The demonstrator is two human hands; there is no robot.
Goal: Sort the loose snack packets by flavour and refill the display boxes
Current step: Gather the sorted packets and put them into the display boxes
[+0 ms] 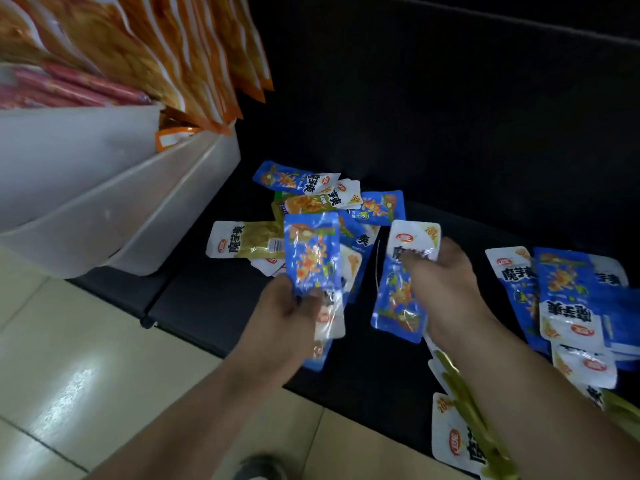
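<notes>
Loose snack packets lie on a black bottom shelf (214, 299). My left hand (291, 317) grips a blue packet (311, 254) by its lower end and holds it upright above the central mixed pile (311, 199). My right hand (446, 289) holds another blue-and-white packet (401, 289) just to the right of the first. A green packet (252, 239) lies at the left of the pile. A stack of blue packets (568, 299) sits at the right. Green packets (460, 434) lie near my right forearm.
White plastic display bins (104, 202) stand at the left, with orange snack bags (166, 53) and red sausage sticks (69, 84) in them. Beige floor tiles (86, 375) lie in front of the shelf. A dark panel (450, 98) backs the shelf.
</notes>
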